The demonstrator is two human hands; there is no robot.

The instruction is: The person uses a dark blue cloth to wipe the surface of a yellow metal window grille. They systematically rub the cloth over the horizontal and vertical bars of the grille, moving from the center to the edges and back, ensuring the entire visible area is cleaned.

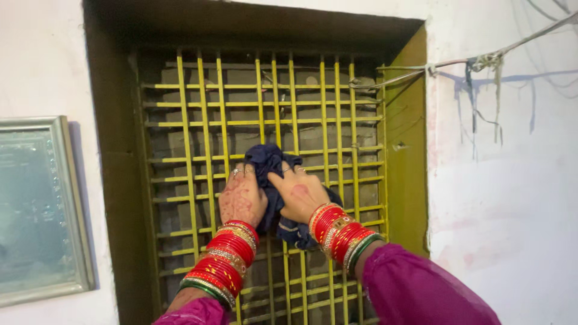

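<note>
Dark blue cloth under both raised hands against yellow grille.

Cloth in grip: dark blue woven fabric, matt, soft, creased. Grille behind it: metal bars, yellow paint, dull sheen, worn in spots. Bangles below the grip: glossy red, some gold and green. Sleeves: magenta fabric, matt. Wall to the right: whitewashed plaster, rough, stained.

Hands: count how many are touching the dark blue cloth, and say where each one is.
2. The left hand presses the dark blue cloth from its left side against the yellow window grille; the right hand grips it from the right. No other hands are in view.
</note>
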